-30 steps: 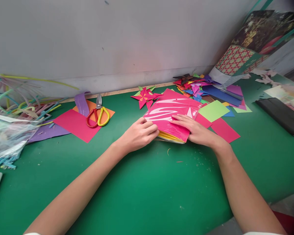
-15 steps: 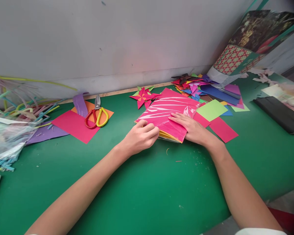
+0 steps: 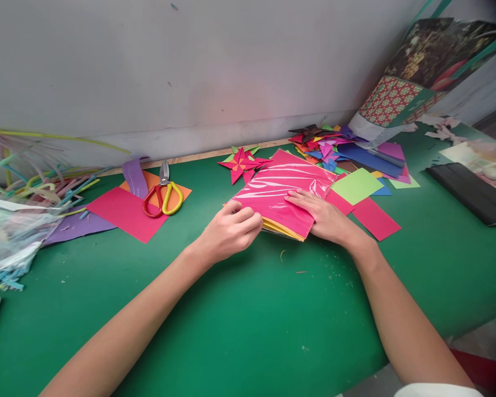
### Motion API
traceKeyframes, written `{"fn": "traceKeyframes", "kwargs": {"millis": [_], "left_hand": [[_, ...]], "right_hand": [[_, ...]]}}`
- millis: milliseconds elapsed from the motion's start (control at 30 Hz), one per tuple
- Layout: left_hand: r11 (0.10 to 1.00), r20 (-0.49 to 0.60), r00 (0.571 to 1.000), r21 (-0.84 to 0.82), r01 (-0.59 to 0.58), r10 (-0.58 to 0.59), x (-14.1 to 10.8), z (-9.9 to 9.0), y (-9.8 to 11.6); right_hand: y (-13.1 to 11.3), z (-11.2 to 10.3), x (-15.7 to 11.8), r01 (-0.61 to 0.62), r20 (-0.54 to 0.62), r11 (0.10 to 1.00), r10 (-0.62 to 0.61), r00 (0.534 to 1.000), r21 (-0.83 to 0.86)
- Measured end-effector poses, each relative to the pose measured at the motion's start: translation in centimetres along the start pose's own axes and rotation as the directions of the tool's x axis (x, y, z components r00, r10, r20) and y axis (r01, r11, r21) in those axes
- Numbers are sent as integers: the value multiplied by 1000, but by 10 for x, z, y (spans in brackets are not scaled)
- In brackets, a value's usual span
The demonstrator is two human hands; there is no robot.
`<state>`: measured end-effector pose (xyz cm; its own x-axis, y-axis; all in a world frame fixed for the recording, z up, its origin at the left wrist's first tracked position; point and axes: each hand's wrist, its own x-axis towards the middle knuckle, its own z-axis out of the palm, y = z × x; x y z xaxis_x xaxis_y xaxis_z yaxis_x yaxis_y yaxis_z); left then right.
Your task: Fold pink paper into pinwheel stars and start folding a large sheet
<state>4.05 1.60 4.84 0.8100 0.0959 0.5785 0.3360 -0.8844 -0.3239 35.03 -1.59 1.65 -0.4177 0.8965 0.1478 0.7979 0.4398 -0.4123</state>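
A pack of coloured paper (image 3: 287,182) in shiny clear film lies on the green table, a pink sheet on top and yellow-orange edges fanned at its near side. My left hand (image 3: 235,229) is closed at the pack's near left corner, pinching its edge; the fingertips are partly hidden. Flat across the right part of the pack rests my right hand (image 3: 320,216), fingers stretched out. Just behind the pack sits a pink folded paper star (image 3: 240,164). Scissors (image 3: 163,190) with one red and one yellow handle lie to the left on pink and orange sheets.
Folded paper pieces (image 3: 324,146) are heaped by the wall. Loose green (image 3: 359,186) and pink (image 3: 376,219) sheets lie right of the pack. A black case (image 3: 471,193) is farther right, a patterned bag (image 3: 400,99) behind. Pipe cleaners (image 3: 45,182) and a plastic bag (image 3: 12,237) crowd the left.
My left hand has shifted slightly left and down along the pack's near edge, showing more of the yellow-orange sheet edges. My right hand has stayed in place on the pack.
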Motion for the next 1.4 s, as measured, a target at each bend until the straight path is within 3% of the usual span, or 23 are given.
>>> {"fn": "traceKeyframes", "kwargs": {"millis": [533, 1400], "left_hand": [[999, -124, 992, -43, 12, -18, 9, 20, 26], [996, -128, 989, -71, 63, -71, 2, -6, 25]], "right_hand": [[-1, 2, 0, -10, -13, 999, 10, 1000, -44], [0, 3, 2, -19, -31, 1000, 18, 999, -18]]}}
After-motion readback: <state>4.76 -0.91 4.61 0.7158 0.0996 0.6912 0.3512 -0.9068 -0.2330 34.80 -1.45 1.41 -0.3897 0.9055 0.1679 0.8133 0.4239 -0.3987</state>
